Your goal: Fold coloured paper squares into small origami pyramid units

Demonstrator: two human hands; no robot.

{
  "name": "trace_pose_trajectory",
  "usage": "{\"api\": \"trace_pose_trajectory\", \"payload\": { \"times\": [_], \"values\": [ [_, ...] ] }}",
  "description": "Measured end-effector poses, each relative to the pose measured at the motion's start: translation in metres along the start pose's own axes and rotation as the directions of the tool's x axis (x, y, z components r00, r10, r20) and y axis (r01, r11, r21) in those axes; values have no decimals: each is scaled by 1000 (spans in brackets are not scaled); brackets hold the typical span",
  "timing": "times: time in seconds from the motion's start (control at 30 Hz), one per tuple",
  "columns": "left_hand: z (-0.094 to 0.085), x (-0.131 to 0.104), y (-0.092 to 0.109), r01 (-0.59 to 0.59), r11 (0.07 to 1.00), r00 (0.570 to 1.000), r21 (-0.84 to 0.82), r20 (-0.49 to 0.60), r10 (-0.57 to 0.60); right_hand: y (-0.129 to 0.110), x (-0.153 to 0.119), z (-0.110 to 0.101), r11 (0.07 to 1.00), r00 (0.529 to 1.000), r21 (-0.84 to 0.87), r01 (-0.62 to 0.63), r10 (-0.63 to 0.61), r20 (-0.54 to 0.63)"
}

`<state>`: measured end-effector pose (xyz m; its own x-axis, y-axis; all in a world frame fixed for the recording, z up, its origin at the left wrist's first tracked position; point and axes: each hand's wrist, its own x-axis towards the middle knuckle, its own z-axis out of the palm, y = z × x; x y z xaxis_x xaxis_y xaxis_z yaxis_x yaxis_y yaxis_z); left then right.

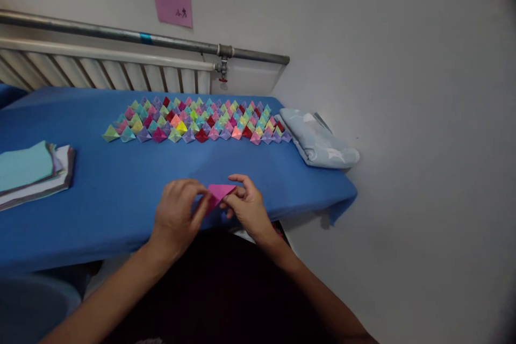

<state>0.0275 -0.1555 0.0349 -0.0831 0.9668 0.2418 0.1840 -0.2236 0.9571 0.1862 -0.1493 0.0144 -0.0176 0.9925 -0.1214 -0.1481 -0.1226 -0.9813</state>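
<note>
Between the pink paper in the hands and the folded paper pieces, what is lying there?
Only bare blue cloth lies between the pink paper and the folded paper pieces, in the head view.

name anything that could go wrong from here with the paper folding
The pink paper is held by the fingers of both the left hand and the right hand, so an uneven pull might crease or tear it.

The folded paper pieces stand close together in rows, so a bump to one could knock its neighbours.

The rows reach right up to the folded cloth, so shifting that might disturb the end pieces.
</note>
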Motion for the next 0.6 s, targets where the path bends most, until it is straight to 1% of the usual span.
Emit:
{"api": "trace_pose_trajectory", "payload": {
  "times": [0.03,0.07,0.1,0.13,0.23,0.3,0.37,0.43,0.47,0.53,0.6],
  "values": [
    [1,-2,1,-31,998,997,52,74,28,0,0,1,1000,1000,1,16,-16,-3],
    [2,-3,2,-46,995,989,93,147,31,1,1,2,1000,1000,4,28,-28,-3],
    [3,-4,1,-52,991,980,121,196,27,1,1,2,999,999,4,38,-38,2],
    [3,-3,0,-54,989,976,134,216,24,0,0,3,999,999,-1,44,-44,14],
    [3,-1,-7,-77,987,973,143,226,43,-1,-1,4,997,997,-45,64,-62,47],
    [1,1,-13,-127,977,965,170,248,82,0,-2,4,991,994,-94,97,-93,52],
    [-2,1,-19,-216,947,951,238,273,148,1,-2,4,980,990,-138,141,-135,51],
    [-3,0,-23,-346,870,923,352,295,247,4,-2,5,967,982,-174,186,-179,55],
    [-4,-1,-24,-417,808,901,416,309,305,5,-2,5,960,978,-189,207,-199,61],
    [-3,-2,-25,-542,659,840,521,338,424,7,-2,5,946,971,-220,240,-230,69],
    [-2,-2,-23,-619,525,778,584,367,510,8,-2,6,929,965,-261,262,-254,65]
  ]
}}
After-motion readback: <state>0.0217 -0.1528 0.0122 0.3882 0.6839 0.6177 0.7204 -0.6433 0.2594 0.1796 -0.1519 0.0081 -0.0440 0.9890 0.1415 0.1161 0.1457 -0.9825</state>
